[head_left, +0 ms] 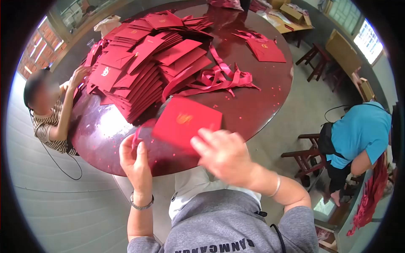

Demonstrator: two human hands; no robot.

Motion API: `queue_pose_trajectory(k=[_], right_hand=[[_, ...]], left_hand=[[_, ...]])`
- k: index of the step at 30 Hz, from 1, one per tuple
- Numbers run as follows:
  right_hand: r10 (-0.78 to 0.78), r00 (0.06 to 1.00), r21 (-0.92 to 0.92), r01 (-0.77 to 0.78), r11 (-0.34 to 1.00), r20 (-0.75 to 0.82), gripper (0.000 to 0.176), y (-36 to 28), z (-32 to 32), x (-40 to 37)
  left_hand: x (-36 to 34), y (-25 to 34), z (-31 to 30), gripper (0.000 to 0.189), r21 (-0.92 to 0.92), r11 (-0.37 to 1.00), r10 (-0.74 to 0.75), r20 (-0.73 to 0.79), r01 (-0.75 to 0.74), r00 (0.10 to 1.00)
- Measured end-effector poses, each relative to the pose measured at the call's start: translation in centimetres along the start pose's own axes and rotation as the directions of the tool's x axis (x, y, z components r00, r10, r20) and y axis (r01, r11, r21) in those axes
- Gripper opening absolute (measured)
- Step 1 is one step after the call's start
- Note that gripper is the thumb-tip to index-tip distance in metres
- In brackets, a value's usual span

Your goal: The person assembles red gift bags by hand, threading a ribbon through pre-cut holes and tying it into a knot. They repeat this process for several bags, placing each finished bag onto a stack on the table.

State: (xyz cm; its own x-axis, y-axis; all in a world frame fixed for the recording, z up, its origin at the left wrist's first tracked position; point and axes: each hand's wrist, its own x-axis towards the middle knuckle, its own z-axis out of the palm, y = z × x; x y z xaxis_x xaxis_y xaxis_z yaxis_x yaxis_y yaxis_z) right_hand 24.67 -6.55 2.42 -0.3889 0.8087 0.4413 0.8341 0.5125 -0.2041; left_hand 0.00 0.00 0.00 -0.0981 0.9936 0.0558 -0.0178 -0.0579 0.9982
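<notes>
One red piece (pixel 185 120) with a gold emblem lies at the near edge of the one round table (pixel 270 90). The left hand (pixel 137 157) pinches one ribbon (pixel 137 137) between thumb and fingers; the right hand (pixel 223 154), blurred, overlaps the piece's near corner, and whether it grips cannot be told. Beyond sit one heap (pixel 143 63), too many pieces to count, and one ribbon tangle (pixel 223 80). Two other people (pixel 50 114) are in view.

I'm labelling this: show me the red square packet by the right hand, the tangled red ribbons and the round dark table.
Red square packet (pixel 188 124): head view, middle of its face.
Tangled red ribbons (pixel 240 79): head view, bunched loops.
Round dark table (pixel 253 109): head view, bare top.
</notes>
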Motion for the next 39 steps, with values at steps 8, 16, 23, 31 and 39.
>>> queue_pose_trajectory(k=[8, 16, 23, 31, 39], right_hand=[[0.191, 0.970, 0.171, -0.164, 0.971, -0.153, 0.037, 7.7, -0.1, 1.5], [0.675, 0.733, 0.102, -0.667, 0.738, -0.091, 0.054, 14.5, 1.5, 12.7], [0.588, 0.660, 0.629, -0.218, 0.747, -0.469, 0.024, 14.7, -0.4, 11.7], [0.322, 0.721, 0.547, 0.095, 0.832, -0.614, 0.027, 7.3, -2.4, 10.3], [-0.138, 0.848, 0.309, 0.331, 0.891, -0.511, 0.035, -0.5, 2.4, 4.5]], left_hand=[[-0.6, -3.5, -1.2, 0.032, 0.283, 0.936, 0.259, -0.148, -0.210, 0.954], [-0.1, -4.0, -1.0, 0.029, 0.485, 0.812, 0.428, -0.114, -0.326, 0.897], [-0.2, -4.4, -2.0, 0.034, 0.409, 0.866, 0.378, -0.158, -0.288, 0.912], [-2.1, 1.9, 2.4, 0.019, 0.345, 0.725, 0.606, 0.091, -0.596, 0.790], [-2.2, 1.1, 4.0, 0.039, -0.553, 0.711, 0.021, 0.633, 0.433, 0.774]])
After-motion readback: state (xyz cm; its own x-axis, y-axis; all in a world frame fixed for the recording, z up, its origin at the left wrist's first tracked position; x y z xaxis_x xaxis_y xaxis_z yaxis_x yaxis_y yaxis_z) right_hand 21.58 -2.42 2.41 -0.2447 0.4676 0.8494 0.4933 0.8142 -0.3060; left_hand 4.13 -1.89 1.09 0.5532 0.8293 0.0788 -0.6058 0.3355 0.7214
